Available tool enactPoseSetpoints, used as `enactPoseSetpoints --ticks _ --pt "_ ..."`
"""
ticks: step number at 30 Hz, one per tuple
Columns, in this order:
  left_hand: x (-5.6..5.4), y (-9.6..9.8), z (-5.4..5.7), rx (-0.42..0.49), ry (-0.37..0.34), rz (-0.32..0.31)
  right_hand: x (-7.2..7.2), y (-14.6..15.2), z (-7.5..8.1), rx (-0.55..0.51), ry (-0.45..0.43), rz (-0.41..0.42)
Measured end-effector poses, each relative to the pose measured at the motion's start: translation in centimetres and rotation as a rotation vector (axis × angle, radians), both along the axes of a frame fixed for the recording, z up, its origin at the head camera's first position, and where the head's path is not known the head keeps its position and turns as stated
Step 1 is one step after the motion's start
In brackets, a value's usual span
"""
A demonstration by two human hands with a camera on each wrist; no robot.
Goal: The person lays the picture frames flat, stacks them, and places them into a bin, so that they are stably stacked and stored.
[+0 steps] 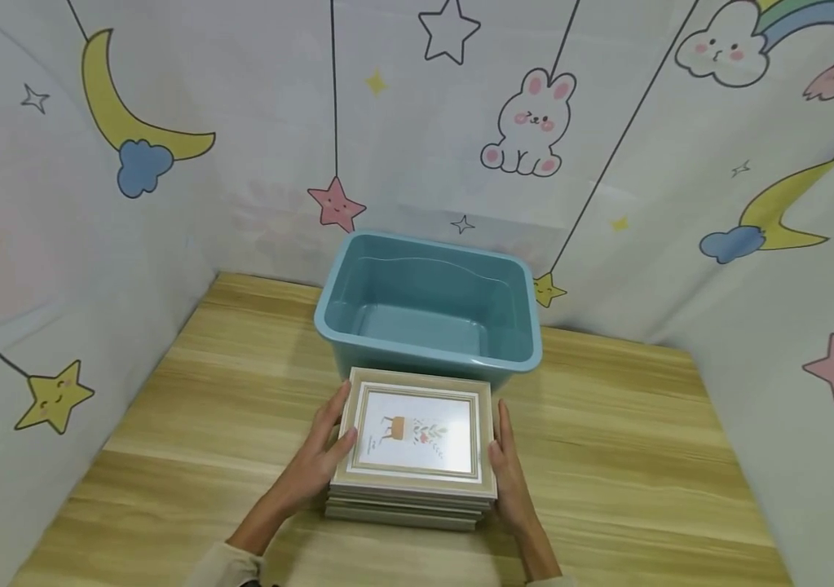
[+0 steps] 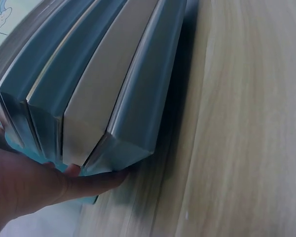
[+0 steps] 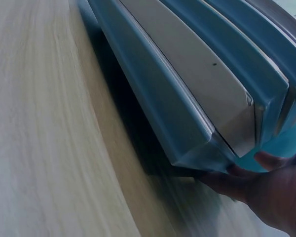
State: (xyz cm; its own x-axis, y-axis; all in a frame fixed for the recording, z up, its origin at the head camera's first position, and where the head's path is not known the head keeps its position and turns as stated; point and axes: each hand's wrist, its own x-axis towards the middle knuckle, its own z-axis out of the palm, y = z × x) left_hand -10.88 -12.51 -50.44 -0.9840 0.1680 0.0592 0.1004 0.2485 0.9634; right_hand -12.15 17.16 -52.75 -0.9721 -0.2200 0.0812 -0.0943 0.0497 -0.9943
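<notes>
A stack of several picture frames (image 1: 409, 518) lies between my two hands near the front of the table. The top picture frame (image 1: 487, 440) has a cream border and a small deer-and-plant print. At the stack's left side my left hand (image 1: 321, 452) grips it, thumb by the top frame's edge; in the left wrist view a finger (image 2: 96, 185) reaches to the lowest frame. My right hand (image 1: 510, 477) holds the opposite side, with fingers (image 3: 224, 185) at the bottom corner in the right wrist view. A dark shadow lies beneath the stack.
Right behind the stack stands a blue plastic bin (image 1: 427, 346) with nothing in it. The wooden table (image 1: 622, 456) stretches out to both sides. A white cloth (image 1: 417, 122) printed with stars, moons and a bunny hangs around the back and sides.
</notes>
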Motion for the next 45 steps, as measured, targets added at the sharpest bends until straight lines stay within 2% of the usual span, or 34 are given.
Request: enactPoseSetpoints --ticks 3,6,10,14,23,30,33,37,41,45 --pt "0.0 0.0 -0.1 -0.003 0.014 -0.026 0.0 0.4 0.0 0.056 0.022 0.014" --pt "-0.1 0.0 -0.2 0.008 -0.001 -0.035 -0.1 0.8 -0.1 0.089 0.042 0.042" --pt "-0.2 0.1 -0.4 0.018 -0.025 -0.035 -0.3 1.2 -0.3 0.066 0.076 0.106" --pt "-0.2 0.2 -0.5 0.017 -0.036 -0.036 -0.5 1.4 -0.1 0.034 0.069 0.134" --pt "-0.3 0.4 -0.2 0.057 -0.044 -0.022 -0.7 1.2 0.4 0.007 0.009 0.098" --pt "0.5 0.9 0.5 0.07 -0.105 0.007 0.6 1.0 0.7 -0.038 -0.073 0.05" --pt "1.0 1.2 1.3 0.084 -0.146 0.01 1.6 1.1 1.5 -0.058 -0.108 0.036" --pt "1.9 1.6 3.0 0.081 -0.203 0.027 2.8 1.3 3.3 -0.059 -0.128 0.028" --pt "2.6 1.7 5.2 0.075 -0.235 0.047 3.3 1.3 5.6 -0.05 -0.141 0.022" --pt "2.9 1.7 7.8 0.079 -0.24 0.049 3.2 1.2 8.2 -0.035 -0.149 0.025"
